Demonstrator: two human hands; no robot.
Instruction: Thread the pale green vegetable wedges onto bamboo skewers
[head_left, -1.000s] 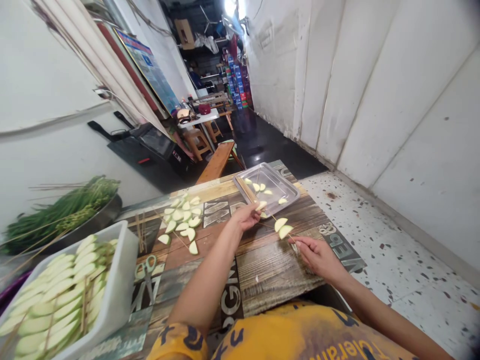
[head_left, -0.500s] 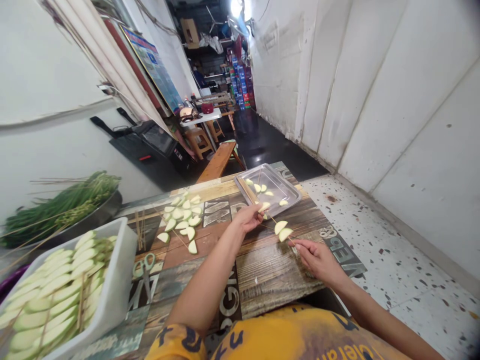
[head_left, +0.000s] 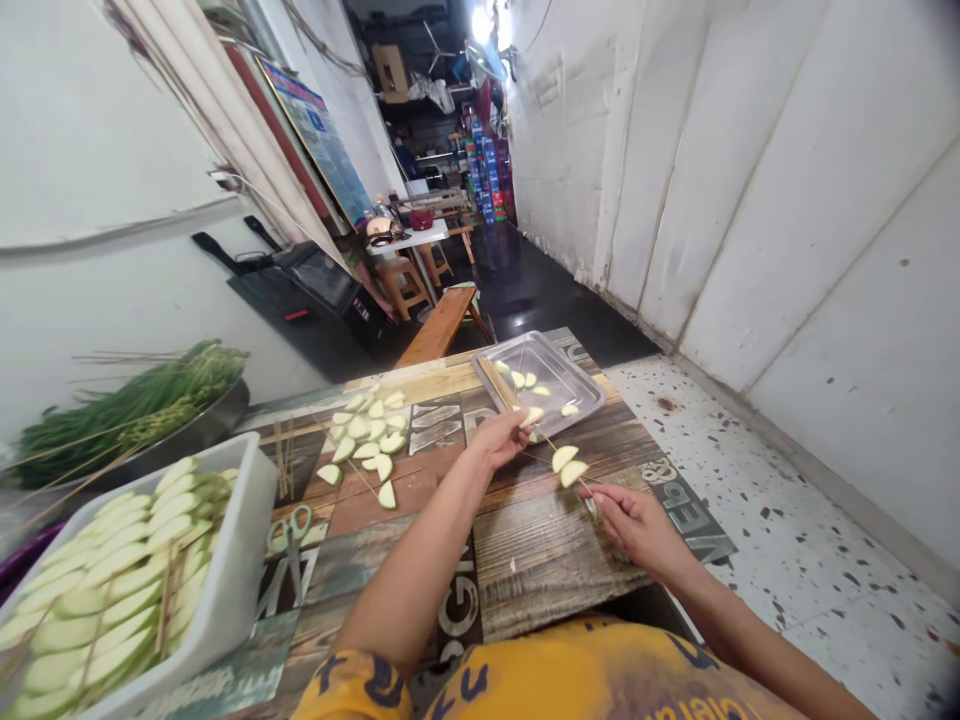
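My right hand [head_left: 637,525] pinches the near end of a thin wooden skewer [head_left: 546,438]. Two pale, half-moon slices with green skin [head_left: 571,472] are threaded on it, close to my right fingertips. At the skewer's far end, my left hand [head_left: 501,440] has its fingers closed on another half-moon slice [head_left: 532,416], beside the near edge of a metal tray [head_left: 598,400]. Whether the skewer's tip has entered that slice I cannot tell. A few slices and a bundle of skewers [head_left: 496,382] lie in the tray. Left of my left forearm, a pile of loose slices [head_left: 367,432] rests on the table.
A white bin [head_left: 251,520] packed with skewered slices stands at the left. Green-handled scissors [head_left: 294,535] lie beside it. Behind is a metal bowl [head_left: 217,410] of long green vegetables [head_left: 112,410]. A wooden bench [head_left: 442,325] extends beyond the patterned table [head_left: 540,560].
The whole view has shifted slightly, so things sit a little further right. Both hands keep their grips, and the skewer with its two slices looks the same.
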